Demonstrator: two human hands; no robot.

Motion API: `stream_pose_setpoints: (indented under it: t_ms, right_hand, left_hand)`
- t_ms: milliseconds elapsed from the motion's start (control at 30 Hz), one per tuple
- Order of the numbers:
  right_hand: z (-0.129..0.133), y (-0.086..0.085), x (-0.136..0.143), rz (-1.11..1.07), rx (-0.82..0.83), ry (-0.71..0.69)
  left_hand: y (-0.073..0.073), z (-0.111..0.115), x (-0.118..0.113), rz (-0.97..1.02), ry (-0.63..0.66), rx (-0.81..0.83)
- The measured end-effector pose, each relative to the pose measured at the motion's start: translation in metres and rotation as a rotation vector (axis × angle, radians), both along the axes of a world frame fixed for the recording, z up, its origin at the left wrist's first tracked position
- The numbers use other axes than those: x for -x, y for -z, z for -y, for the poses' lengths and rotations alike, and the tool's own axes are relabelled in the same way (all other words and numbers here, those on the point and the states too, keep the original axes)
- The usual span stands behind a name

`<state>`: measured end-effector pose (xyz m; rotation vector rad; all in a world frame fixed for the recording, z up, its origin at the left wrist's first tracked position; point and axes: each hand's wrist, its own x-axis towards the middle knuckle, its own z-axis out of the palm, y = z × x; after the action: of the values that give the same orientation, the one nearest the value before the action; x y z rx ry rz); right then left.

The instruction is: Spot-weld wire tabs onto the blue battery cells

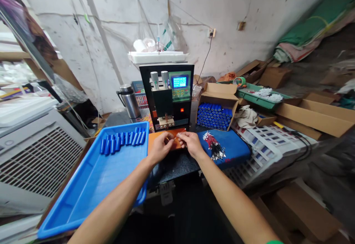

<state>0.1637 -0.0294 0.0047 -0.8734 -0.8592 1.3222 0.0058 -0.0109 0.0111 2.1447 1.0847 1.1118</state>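
- Landmark taken: the black spot-welding machine [167, 96], upright at the middle of the bench, green panel with a lit blue screen on its upper right, two thin electrode pins hanging at its lower front.
- An orange work plate [155, 137] is seen directly in front of the machine's base, long axis running left to right.
- Left hand [160, 147] and right hand [189, 143] are both placed over that plate, just below the pins, fingertips nearly meeting.
- A small thin piece [173, 139] is pinched between the two hands; it is too small to identify. Its long axis appears to run left to right, parallel to the machine's front. Both grips are narrow, thumb against forefinger; whether each truly clamps the piece cannot be told with certainty.
- Left of the machine: a blue tray [91, 185], its long axis slanting toward the viewer. A row of blue cylindrical cells [123, 140] is laid at its far end, each pointing roughly away from the viewer.
- Right of the machine: an open cardboard box [219, 95] packed with blue cells seen end-on.
- In front-right of the machine: a blue pad [235, 148] bearing a bundle of red wires [213, 146] with silvery ends.
- Behind-left of the machine: a steel flask [129, 101], upright.
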Motion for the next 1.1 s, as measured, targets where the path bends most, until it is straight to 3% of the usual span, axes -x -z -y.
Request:
stream_pose_setpoints:
  t_ms: [200,467,633,767,900,1000,1100]
  right_hand:
    - [-0.001,0.003,0.002,0.067,-0.06,0.004]
    - [-0.005,0.006,0.003,0.184,-0.088,0.043]
    - [-0.006,0.004,0.002,0.368,-0.175,-0.085]
    - [-0.008,0.009,0.0,0.465,-0.221,-0.028]
    - [-0.01,0.013,0.001,0.453,-0.204,0.025]
    - [-0.009,0.014,0.001,0.395,-0.142,0.084]
    - [-0.009,0.015,0.001,0.415,-0.146,0.123]
  left_hand:
    - [-0.002,0.005,-0.003,-0.007,0.043,0.109]
    - [-0.001,0.004,-0.001,0.146,0.102,0.231]
    - [0.004,0.004,0.001,0.086,0.017,0.176]
    - [0.004,0.01,0.002,0.014,-0.046,0.123]
    - [-0.007,0.018,0.008,-0.163,-0.119,0.077]
    - [-0.024,0.021,0.02,-0.404,-0.156,0.027]
    - [-0.041,0.019,0.039,-0.568,-0.253,0.078]
